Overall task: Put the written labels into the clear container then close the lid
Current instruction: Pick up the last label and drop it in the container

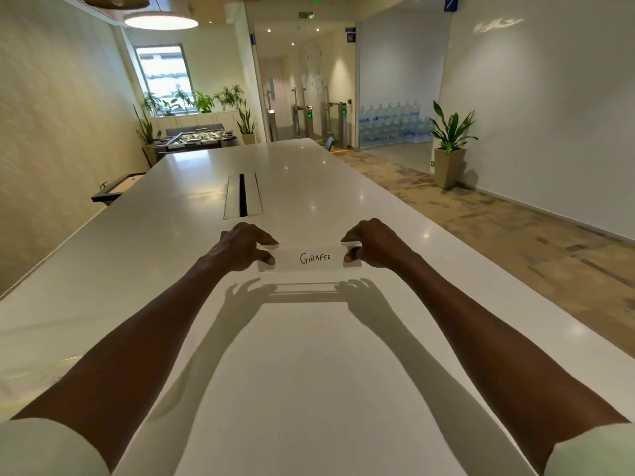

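Both forearms extend over the white surface (309, 372). Left hand (244, 247) pinches the left end of the clear container (309, 258); right hand (372, 244) pinches its right end. A label (315, 258) reading "GIRAFEE" lies inside. Cable slot (243, 195) beyond.

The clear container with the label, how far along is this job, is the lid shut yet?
Looks done: a written label reading GIRAFEE shows inside the clear container. In hand: left hand and right hand each pinch one end, seemingly over the lid. Whether it is fully shut I cannot tell; no other labels are visible.
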A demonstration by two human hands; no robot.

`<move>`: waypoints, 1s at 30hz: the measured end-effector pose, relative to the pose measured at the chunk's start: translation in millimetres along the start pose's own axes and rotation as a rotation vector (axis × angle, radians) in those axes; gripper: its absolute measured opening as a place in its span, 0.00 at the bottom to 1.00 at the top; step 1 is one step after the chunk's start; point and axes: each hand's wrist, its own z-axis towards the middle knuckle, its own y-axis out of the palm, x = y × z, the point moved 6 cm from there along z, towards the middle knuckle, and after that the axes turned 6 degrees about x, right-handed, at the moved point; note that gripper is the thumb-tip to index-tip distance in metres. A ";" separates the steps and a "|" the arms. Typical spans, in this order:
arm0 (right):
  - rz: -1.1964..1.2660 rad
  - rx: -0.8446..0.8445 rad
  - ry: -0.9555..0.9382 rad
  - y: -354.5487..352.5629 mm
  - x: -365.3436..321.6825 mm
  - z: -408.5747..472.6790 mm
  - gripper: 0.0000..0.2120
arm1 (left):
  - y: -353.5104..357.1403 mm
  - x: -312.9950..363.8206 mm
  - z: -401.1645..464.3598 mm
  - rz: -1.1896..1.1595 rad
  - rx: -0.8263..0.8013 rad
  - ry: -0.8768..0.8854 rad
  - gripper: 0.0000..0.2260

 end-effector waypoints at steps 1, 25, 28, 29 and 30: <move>0.002 0.007 -0.011 0.1 -9.9 0.0 0.08 | -7.9 -5.1 -4.0 0.000 0.002 -0.003 0.21; 0.043 -0.023 -0.183 57.9 -255.4 0.9 0.16 | -158.2 -182.5 -143.7 -0.013 0.078 -0.083 0.18; 0.058 -0.036 -0.199 70.7 -279.4 -0.3 0.17 | -167.6 -201.6 -162.7 -0.002 0.080 -0.095 0.18; 0.059 -0.042 -0.206 75.2 -287.4 -0.9 0.17 | -170.4 -207.9 -168.9 -0.001 0.079 -0.104 0.18; 0.059 -0.049 -0.213 79.6 -295.3 -1.5 0.17 | -173.3 -214.2 -175.1 -0.001 0.077 -0.116 0.18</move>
